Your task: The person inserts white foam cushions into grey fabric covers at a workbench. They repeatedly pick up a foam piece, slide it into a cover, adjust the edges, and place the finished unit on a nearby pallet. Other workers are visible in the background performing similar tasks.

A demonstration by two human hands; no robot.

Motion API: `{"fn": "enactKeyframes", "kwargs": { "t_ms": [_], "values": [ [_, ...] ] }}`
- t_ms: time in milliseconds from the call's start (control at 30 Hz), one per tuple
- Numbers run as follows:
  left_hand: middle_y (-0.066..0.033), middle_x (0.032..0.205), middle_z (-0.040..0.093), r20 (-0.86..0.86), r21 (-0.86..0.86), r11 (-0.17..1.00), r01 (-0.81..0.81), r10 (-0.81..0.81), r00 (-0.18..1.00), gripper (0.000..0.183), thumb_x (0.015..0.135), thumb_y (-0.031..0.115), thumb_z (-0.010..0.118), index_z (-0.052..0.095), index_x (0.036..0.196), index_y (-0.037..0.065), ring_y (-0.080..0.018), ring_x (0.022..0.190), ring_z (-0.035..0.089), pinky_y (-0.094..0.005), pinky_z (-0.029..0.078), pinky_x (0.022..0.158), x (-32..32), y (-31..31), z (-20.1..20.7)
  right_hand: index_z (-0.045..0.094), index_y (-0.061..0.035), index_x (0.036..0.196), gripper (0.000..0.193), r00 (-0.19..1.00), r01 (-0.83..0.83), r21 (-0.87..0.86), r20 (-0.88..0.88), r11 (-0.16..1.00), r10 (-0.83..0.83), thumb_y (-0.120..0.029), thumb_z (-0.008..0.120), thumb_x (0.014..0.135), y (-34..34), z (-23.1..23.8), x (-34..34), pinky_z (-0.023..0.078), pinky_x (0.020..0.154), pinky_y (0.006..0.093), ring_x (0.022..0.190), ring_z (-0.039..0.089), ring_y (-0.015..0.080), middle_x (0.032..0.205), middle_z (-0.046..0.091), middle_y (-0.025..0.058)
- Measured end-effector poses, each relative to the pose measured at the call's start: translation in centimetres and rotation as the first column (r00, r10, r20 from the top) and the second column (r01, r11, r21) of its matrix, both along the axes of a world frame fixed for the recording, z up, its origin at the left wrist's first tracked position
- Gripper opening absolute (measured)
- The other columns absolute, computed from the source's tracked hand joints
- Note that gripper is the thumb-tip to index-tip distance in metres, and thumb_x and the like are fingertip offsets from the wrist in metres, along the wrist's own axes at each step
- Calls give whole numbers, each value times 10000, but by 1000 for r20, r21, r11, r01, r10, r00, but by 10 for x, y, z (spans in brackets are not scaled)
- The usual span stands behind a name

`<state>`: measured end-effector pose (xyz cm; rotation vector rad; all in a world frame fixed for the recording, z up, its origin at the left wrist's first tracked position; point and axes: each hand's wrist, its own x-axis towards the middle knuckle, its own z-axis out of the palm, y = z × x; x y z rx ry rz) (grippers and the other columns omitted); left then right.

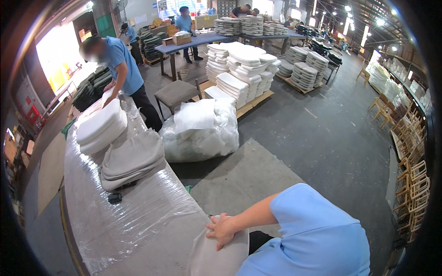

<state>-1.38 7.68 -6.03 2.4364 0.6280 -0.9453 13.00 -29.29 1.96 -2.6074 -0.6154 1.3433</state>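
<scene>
Blue-sleeved right hand (222, 230) lies flat, fingers spread open, on a grey seat cushion (216, 255) wrapped in clear film at the near end of the plastic-covered table (138, 221). Cushion long axis runs roughly toward the camera, overhanging the table edge. Left hand is out of view.

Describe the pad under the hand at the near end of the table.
The pad is a grey, rounded cushion wrapped in clear, glossy film. It lies flat at the near end of the plastic-covered table, partly overhanging its edge. One hand presses flat on its top, fingers spread; which hand it is cannot be told.
</scene>
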Motion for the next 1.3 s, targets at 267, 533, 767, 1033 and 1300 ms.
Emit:
{"fn": "enactKeyframes", "kwargs": {
  "t_ms": [267, 533, 767, 1033, 1300],
  "values": [
    [-381, 1530, 441, 378, 65, 988, 140, -154, 913, 1143, 884, 758, 645, 330, 1566, -103, -467, 1462, 419, -444, 317, 1222, -4, 5, -11, 512, -215, 1520, 705, 986, 60, 20, 151, 998, -63, -661, 533, 974, 6, -19, -4, 409, 993, 736, 1447, 365, 431, 1536, 423, 181],
    [-379, 1519, 453, 315, 49, 971, 232, -236, 919, 1111, 895, 759, 617, 355, 1546, -102, -467, 1456, 425, -444, 320, 1218, 16, -10, -18, 589, -202, 1429, 585, 966, 135, 51, 215, 989, -143, -592, 555, 994, 12, -44, -3, 443, 934, 741, 1356, 457, 420, 1419, 511, 189],
    [-378, 1509, 463, 315, 20, 951, 308, -299, 901, 1085, 905, 760, 592, 378, 1528, -101, -468, 1451, 431, -445, 322, 1215, 28, -30, -21, 625, -149, 1361, 533, 951, 231, 42, 201, 972, -235, -527, 615, 985, 17, -55, 13, 479, 912, 717, 1321, 505, 416, 1380, 540, 209],
    [-376, 1497, 475, 278, 9, 952, 305, -295, 914, 1058, 916, 761, 564, 404, 1508, -101, -469, 1444, 437, -445, 325, 1211, 25, -29, -24, 461, -76, 1533, 1082, 805, 582, 71, -193, 810, -562, -658, 860, 713, -44, -1, 0, 486, 1057, 581, 1411, 491, 417, 1532, 488, 239],
    [-374, 1486, 487, 204, -2, 961, 278, -272, 940, 1035, 927, 762, 535, 429, 1488, -100, -469, 1438, 444, -445, 327, 1208, 22, -18, -36, 428, 55, 1501, 1222, 756, 633, -16, -203, 774, -622, -634, 933, 627, -37, -27, 6, 499, 1090, 476, 1346, 575, 397, 1468, 572, 252]
  ]
}}
